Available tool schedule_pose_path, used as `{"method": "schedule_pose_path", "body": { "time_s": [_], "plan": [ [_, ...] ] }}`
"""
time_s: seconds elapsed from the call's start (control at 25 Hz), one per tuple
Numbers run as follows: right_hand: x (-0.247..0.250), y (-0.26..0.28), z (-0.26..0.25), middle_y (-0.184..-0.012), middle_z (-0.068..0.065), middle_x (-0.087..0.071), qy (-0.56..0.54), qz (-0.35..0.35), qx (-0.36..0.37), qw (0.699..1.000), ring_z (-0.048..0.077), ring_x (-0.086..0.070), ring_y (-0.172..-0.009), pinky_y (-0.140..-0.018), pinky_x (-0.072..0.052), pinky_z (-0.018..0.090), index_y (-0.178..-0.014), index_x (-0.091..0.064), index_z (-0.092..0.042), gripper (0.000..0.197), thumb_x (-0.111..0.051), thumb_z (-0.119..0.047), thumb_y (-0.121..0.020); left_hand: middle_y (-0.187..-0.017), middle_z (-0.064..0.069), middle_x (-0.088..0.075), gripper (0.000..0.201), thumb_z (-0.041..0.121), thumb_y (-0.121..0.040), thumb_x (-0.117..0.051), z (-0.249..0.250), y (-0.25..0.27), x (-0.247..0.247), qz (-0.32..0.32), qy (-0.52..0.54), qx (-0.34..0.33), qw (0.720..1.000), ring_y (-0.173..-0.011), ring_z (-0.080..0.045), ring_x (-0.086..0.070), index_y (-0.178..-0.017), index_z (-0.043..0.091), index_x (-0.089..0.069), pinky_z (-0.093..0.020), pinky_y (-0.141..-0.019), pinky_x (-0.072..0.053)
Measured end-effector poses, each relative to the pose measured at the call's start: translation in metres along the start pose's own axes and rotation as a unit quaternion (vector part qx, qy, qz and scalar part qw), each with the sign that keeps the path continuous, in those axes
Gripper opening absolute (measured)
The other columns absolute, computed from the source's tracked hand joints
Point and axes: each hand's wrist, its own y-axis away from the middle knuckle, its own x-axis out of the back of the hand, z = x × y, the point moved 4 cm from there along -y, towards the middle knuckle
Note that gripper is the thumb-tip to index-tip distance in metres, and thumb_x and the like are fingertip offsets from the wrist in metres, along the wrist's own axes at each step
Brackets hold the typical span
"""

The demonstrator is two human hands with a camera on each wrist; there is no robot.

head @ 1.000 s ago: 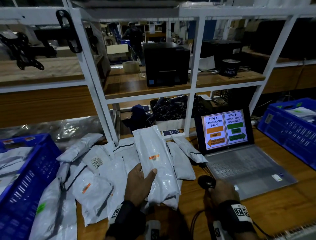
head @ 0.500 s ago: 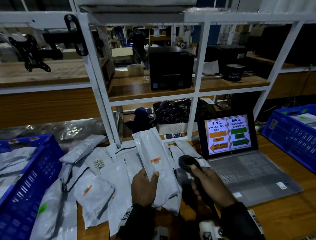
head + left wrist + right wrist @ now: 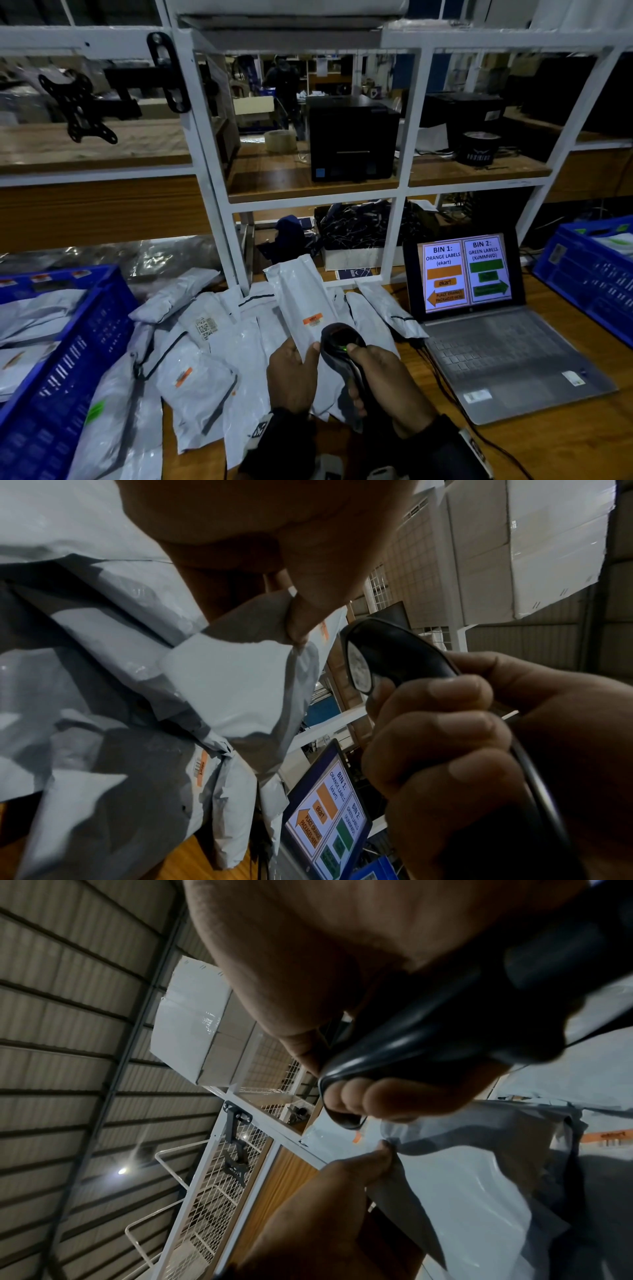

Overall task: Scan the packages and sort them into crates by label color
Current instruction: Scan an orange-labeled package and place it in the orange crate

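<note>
My left hand (image 3: pixel 294 363) grips the near end of a long grey package (image 3: pixel 301 301) and tilts it up over the pile; its orange label (image 3: pixel 312 319) faces me. In the left wrist view the thumb (image 3: pixel 308 615) pinches the package (image 3: pixel 232 680) at its edge. My right hand (image 3: pixel 380 380) grips a black barcode scanner (image 3: pixel 340 346) whose head sits just below the label, with a green light lit. The right wrist view has the scanner (image 3: pixel 428 1031) in my curled fingers above the package (image 3: pixel 462 1177). A blue crate (image 3: pixel 54 370) with packages stands at left, another blue crate (image 3: pixel 589 274) at right.
Several more grey packages (image 3: pixel 191 370) lie heaped on the wooden table (image 3: pixel 565 438), some with orange labels. An open laptop (image 3: pixel 479 329) at right shows bin 1 orange, bin 2 green. The scanner cable (image 3: pixel 445 383) runs beside it. A white shelf frame (image 3: pixel 394 219) rises behind.
My right hand lifted the scanner from the table by the laptop and brought it left and up to the orange label. My left hand has kept the package tilted up.
</note>
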Motion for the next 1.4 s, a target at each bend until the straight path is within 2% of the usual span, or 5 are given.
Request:
{"method": "schedule_pose_path", "body": {
  "time_s": [0.4, 0.68, 0.92, 1.24, 1.4],
  "plan": [
    [-0.006, 0.001, 0.0, -0.067, 0.017, -0.06, 0.015, -0.005, 0.01, 1.0, 0.025, -0.051, -0.052, -0.047, -0.042, 0.03, -0.102, -0.058, -0.003, 0.033, -0.051, -0.035, -0.106, -0.1, 0.013, -0.079, 0.02, 0.042, -0.1, -0.068, -0.001, 0.0, 0.003, -0.009, 0.005, -0.014, 1.0, -0.096, -0.01, -0.073, -0.107, 0.026, -0.078, -0.038, -0.091, -0.061],
    [-0.01, 0.001, -0.002, -0.067, 0.018, -0.058, 0.014, -0.011, 0.01, 1.0, 0.025, -0.05, -0.053, -0.048, -0.041, 0.031, -0.105, -0.058, -0.002, 0.033, -0.051, -0.035, -0.107, -0.114, 0.013, -0.078, 0.029, 0.042, -0.099, -0.069, -0.003, 0.0, 0.004, -0.006, 0.016, -0.015, 1.0, -0.105, -0.009, -0.071, -0.122, 0.026, -0.077, -0.032, -0.096, -0.057],
    [-0.011, -0.001, -0.004, -0.067, 0.016, -0.06, 0.015, -0.006, 0.009, 1.0, 0.024, -0.052, -0.053, -0.047, -0.043, 0.03, -0.103, -0.061, -0.006, 0.032, -0.051, -0.036, -0.106, -0.093, 0.02, -0.076, 0.01, 0.044, -0.099, -0.068, -0.005, -0.004, 0.006, 0.001, -0.013, -0.008, 1.0, -0.093, -0.004, -0.071, -0.097, 0.036, -0.074, -0.02, -0.074, -0.05],
    [-0.011, -0.005, -0.002, -0.066, 0.017, -0.06, 0.024, -0.007, 0.009, 1.0, 0.028, -0.051, -0.057, -0.048, -0.043, 0.031, -0.103, -0.06, -0.004, 0.035, -0.051, -0.037, -0.106, -0.104, 0.019, -0.078, 0.02, 0.044, -0.099, -0.07, -0.01, -0.008, 0.005, -0.005, -0.002, -0.014, 1.0, -0.098, -0.001, -0.071, -0.113, 0.031, -0.078, -0.029, -0.089, -0.057],
    [-0.012, -0.008, 0.0, -0.066, 0.019, -0.058, 0.028, -0.004, 0.006, 1.0, 0.029, -0.05, -0.058, -0.048, -0.041, 0.03, -0.096, -0.059, -0.006, 0.032, -0.05, -0.035, -0.107, -0.083, 0.016, -0.076, 0.019, 0.042, -0.1, -0.069, -0.006, -0.008, 0.004, -0.002, -0.013, -0.019, 1.0, -0.082, -0.004, -0.071, -0.091, 0.027, -0.076, -0.027, -0.074, -0.056]
  ]
}}
